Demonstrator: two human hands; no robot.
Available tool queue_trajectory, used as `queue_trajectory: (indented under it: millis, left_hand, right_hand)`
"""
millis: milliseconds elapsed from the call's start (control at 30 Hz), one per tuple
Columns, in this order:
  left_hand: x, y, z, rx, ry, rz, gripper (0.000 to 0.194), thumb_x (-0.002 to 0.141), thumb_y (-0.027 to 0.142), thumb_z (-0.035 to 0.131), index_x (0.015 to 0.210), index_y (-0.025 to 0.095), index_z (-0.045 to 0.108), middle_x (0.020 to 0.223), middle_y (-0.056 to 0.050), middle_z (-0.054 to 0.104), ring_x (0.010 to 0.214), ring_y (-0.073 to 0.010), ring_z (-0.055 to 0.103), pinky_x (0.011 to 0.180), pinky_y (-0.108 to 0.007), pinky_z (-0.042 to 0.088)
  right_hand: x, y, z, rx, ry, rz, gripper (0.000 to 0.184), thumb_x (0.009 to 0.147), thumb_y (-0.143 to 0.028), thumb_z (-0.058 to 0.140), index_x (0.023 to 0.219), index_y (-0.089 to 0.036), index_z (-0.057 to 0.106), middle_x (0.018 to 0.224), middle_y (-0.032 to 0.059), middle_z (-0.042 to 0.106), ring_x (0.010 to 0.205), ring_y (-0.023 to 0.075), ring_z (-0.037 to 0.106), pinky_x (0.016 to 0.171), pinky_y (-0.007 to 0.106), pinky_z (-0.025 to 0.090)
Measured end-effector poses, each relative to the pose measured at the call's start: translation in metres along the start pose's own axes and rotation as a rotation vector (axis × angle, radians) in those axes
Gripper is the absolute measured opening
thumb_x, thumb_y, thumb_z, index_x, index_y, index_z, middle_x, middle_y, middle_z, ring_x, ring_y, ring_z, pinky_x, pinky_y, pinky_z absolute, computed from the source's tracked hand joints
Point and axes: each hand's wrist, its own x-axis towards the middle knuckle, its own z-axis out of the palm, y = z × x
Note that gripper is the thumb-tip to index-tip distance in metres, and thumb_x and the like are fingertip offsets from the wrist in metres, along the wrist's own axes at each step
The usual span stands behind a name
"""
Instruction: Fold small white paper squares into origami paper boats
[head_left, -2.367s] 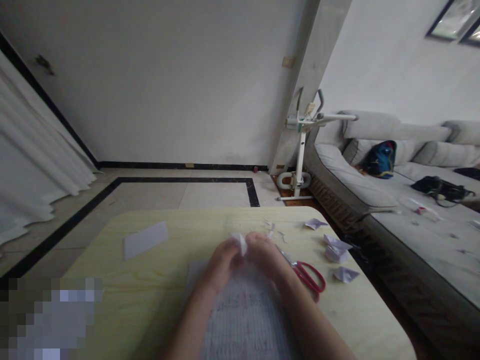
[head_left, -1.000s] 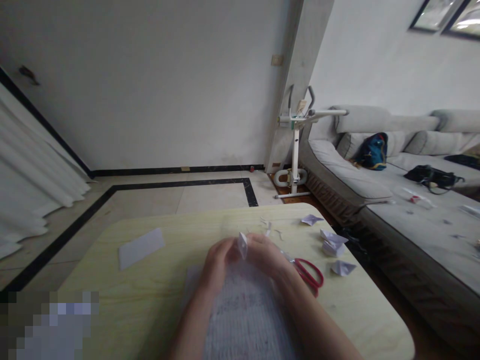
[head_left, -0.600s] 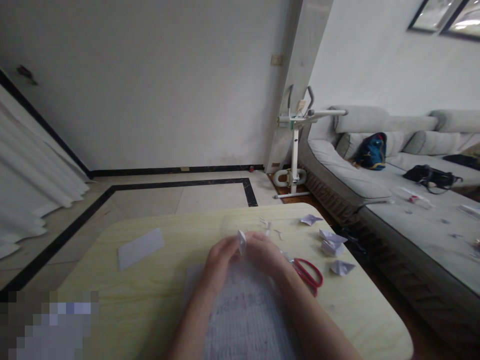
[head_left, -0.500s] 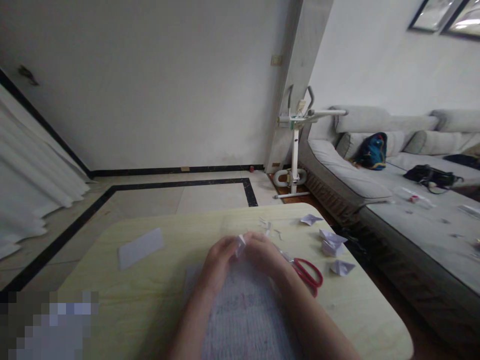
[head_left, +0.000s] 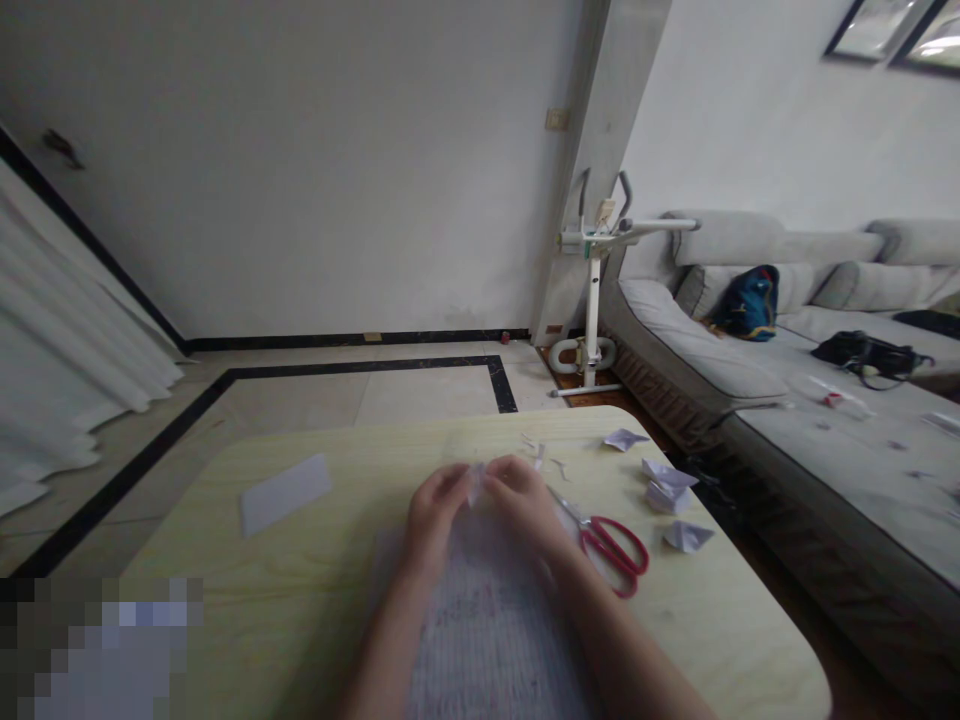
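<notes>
Between the fingertips of both hands is a small folded piece of white paper (head_left: 476, 484), partly covered by the fingers. My left hand (head_left: 436, 510) pinches it from the left, and my right hand (head_left: 523, 500) pinches it from the right. Both hands are above the far end of a sheet of lined paper with writing (head_left: 487, 630) that lies on the table. Just right of my right hand lie red-handled scissors (head_left: 615, 555). Narrow paper scraps (head_left: 540, 458) lie beyond the right hand.
Several folded paper shapes (head_left: 667, 485) sit along the right side of the pale wooden table (head_left: 247, 620). A blank white paper rectangle (head_left: 286, 494) lies at the left. Past the table's right edge stands a grey sofa (head_left: 847, 480); a white exercise machine (head_left: 592, 300) stands behind.
Both hands have shifted slightly, and the small folded paper between them is turned and less exposed. More of the scissors shows beside the right arm. The view has moved a little.
</notes>
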Motion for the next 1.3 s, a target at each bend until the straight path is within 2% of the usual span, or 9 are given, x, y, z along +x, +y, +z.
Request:
queue_trajectory:
  millis: [133, 200, 400, 600, 700, 833, 967, 1200, 1300]
  left_hand:
    - [0.001, -0.002, -0.001, 0.134, -0.021, 0.021, 0.033, 0.071, 0.038, 0.066, 0.093, 0.013, 0.066, 0.085, -0.006, 0.068, 0.075, -0.0159, 0.061, 0.067, -0.025, 0.047]
    - [0.001, -0.005, 0.000, 0.223, 0.004, 0.091, 0.030, 0.071, 0.037, 0.066, 0.090, 0.014, 0.065, 0.084, -0.006, 0.067, 0.077, -0.0166, 0.062, 0.069, -0.026, 0.048]
    - [0.000, -0.014, 0.002, 0.478, 0.090, 0.439, 0.020, 0.074, 0.032, 0.065, 0.087, 0.018, 0.060, 0.083, -0.003, 0.060, 0.074, -0.0146, 0.059, 0.067, -0.025, 0.049]
    - [-0.005, -0.010, 0.002, 0.665, 0.032, 0.600, 0.016, 0.079, 0.027, 0.059, 0.092, 0.019, 0.058, 0.088, -0.004, 0.058, 0.078, -0.0152, 0.058, 0.071, -0.027, 0.049]
    - [-0.009, -0.009, 0.003, 0.669, 0.007, 0.583, 0.021, 0.081, 0.027, 0.056, 0.100, 0.020, 0.057, 0.096, -0.006, 0.060, 0.086, -0.0169, 0.059, 0.076, -0.029, 0.049]
    - [-0.007, -0.014, 0.002, 0.624, 0.042, 0.451, 0.027, 0.085, 0.030, 0.050, 0.109, 0.020, 0.056, 0.104, -0.007, 0.064, 0.096, -0.0186, 0.061, 0.081, -0.030, 0.049]
    - [-0.003, -0.015, 0.004, 0.554, 0.042, 0.375, 0.030, 0.084, 0.034, 0.051, 0.108, 0.019, 0.059, 0.105, -0.008, 0.066, 0.098, -0.0206, 0.062, 0.083, -0.031, 0.048]
    - [-0.005, -0.011, 0.005, 0.487, 0.087, 0.345, 0.026, 0.076, 0.040, 0.061, 0.093, 0.021, 0.065, 0.085, -0.006, 0.069, 0.076, -0.0205, 0.065, 0.068, -0.029, 0.050]
    - [-0.006, -0.011, 0.003, 0.556, 0.077, 0.376, 0.027, 0.075, 0.040, 0.061, 0.093, 0.021, 0.065, 0.080, -0.005, 0.069, 0.070, -0.0200, 0.064, 0.066, -0.030, 0.050]
  right_hand:
    - [0.000, 0.007, 0.003, -0.025, 0.074, 0.041, 0.009, 0.073, -0.025, 0.060, 0.073, -0.018, 0.055, 0.064, -0.0026, 0.054, 0.057, 0.0116, 0.049, 0.053, 0.023, 0.038]
    - [0.000, 0.006, 0.003, -0.041, 0.092, 0.053, 0.012, 0.073, -0.026, 0.060, 0.068, -0.018, 0.053, 0.059, -0.0036, 0.051, 0.054, 0.0109, 0.046, 0.050, 0.022, 0.036]
    - [-0.001, -0.007, 0.000, -0.004, -0.003, 0.087, 0.012, 0.074, -0.023, 0.055, 0.067, -0.016, 0.062, 0.064, -0.0004, 0.059, 0.063, 0.0138, 0.053, 0.059, 0.024, 0.040]
    - [0.000, -0.008, -0.002, 0.153, -0.067, 0.152, 0.013, 0.071, -0.029, 0.062, 0.070, -0.016, 0.065, 0.063, 0.0000, 0.059, 0.062, 0.0145, 0.053, 0.058, 0.025, 0.040]
    - [0.003, 0.001, -0.005, 0.343, -0.051, 0.204, 0.015, 0.073, -0.032, 0.062, 0.070, -0.017, 0.062, 0.058, -0.0018, 0.054, 0.053, 0.0117, 0.047, 0.052, 0.023, 0.036]
    - [0.005, 0.008, -0.007, 0.532, -0.082, 0.257, 0.014, 0.072, -0.030, 0.063, 0.070, -0.017, 0.060, 0.053, -0.0034, 0.049, 0.046, 0.0093, 0.042, 0.047, 0.021, 0.030]
    - [0.002, 0.004, -0.005, 0.493, -0.140, 0.278, 0.015, 0.072, -0.029, 0.064, 0.078, -0.015, 0.064, 0.058, -0.0012, 0.055, 0.051, 0.0107, 0.048, 0.051, 0.022, 0.035]
    - [0.000, -0.008, -0.003, 0.318, -0.125, 0.206, 0.015, 0.071, -0.028, 0.063, 0.081, -0.017, 0.065, 0.069, 0.0001, 0.060, 0.062, 0.0136, 0.054, 0.062, 0.025, 0.042]
    - [-0.002, -0.013, -0.002, 0.299, -0.113, 0.201, 0.017, 0.070, -0.028, 0.064, 0.082, -0.017, 0.065, 0.072, 0.0007, 0.062, 0.066, 0.0142, 0.055, 0.064, 0.025, 0.044]
